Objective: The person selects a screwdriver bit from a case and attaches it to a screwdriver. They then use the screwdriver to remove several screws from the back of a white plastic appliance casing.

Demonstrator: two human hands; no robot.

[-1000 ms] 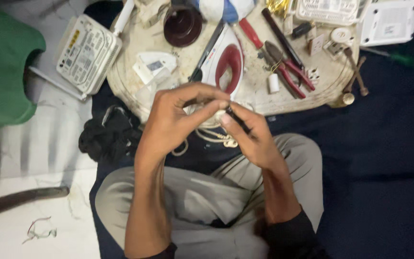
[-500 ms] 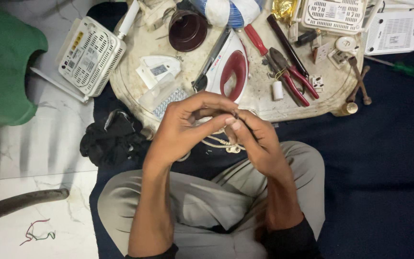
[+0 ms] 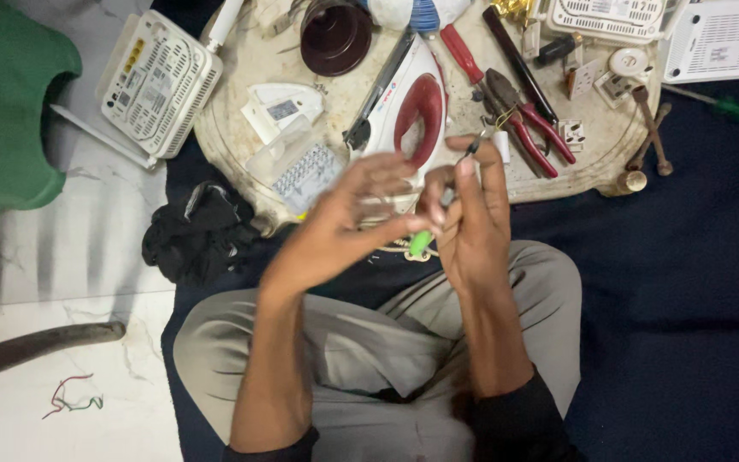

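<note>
Gripping a small screwdriver with a green handle, the right hand is pinching it between thumb and fingers, its metal tip pointing up toward the iron. The left hand is hovering just beside it, fingers loosely curled with the fingertips meeting the screwdriver's shaft; whether that grip is pinching anything small I cannot tell. Both hands are working above the lap, at the near edge of the round tabletop. On it, right of the iron, red pliers are lying untouched; left of the iron a white router is resting. Judging by this, the work looks midway: the tool is in hand, but not yet set against any part.
</note>
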